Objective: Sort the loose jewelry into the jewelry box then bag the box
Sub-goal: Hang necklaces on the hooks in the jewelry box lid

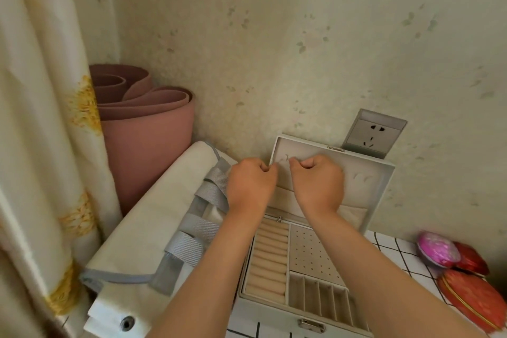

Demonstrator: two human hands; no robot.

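A pale grey jewelry box (274,313) stands open on the tiled table, its lid (375,195) leaning back against the wall. Inside are beige ring rolls (270,258), a perforated earring panel (310,252) and narrow slots (318,296). My left hand (249,184) and my right hand (318,181) are raised to the lid's upper left corner, by its small hooks. Both pinch a thin piece of jewelry (282,163) between fingertips; it is too fine to make out. A white canvas bag (153,217) with grey straps lies left of the box.
A rolled pink mat (148,140) stands in the corner behind the bag, beside a curtain (41,118). A wall socket (374,133) sits just above the lid. Red pouches (472,299) and a pink pouch (437,252) lie at the table's right edge.
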